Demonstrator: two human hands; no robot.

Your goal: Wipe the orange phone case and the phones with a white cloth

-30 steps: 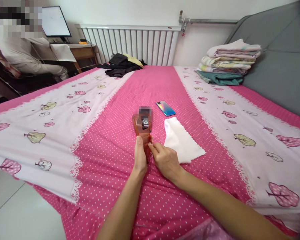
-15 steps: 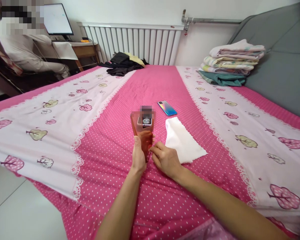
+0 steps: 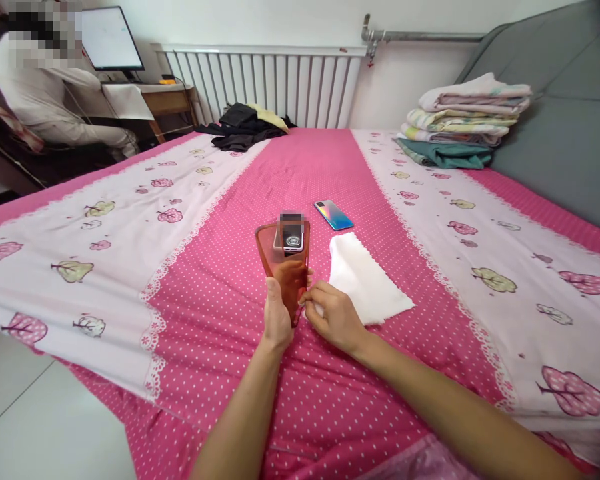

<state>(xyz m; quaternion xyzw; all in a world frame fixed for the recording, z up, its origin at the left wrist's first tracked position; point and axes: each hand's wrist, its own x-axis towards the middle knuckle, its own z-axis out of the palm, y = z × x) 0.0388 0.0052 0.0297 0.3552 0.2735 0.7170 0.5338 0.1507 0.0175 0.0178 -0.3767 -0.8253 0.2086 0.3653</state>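
Observation:
A translucent reddish phone case stands tilted in my left hand, which is wrapped round its lower part with the thumb on the left edge. My right hand is closed, thumb and fingertips pinched at the case's lower right edge; anything small between them is hidden. Behind the top of the case, partly seen through it, is a dark object with a ring mark, partly blurred out. A shiny blue phone lies beyond the hands. Beside my right hand a white cloth is spread flat.
Everything lies on a bed with a pink dotted sheet. Dark clothes are heaped at the far side, and folded bedding is stacked by the grey headboard. A person sits at a desk with a monitor.
The phone case has turned slightly in my left hand, its top edge swinging a little left and showing more of its face. My right hand stays at its edge.

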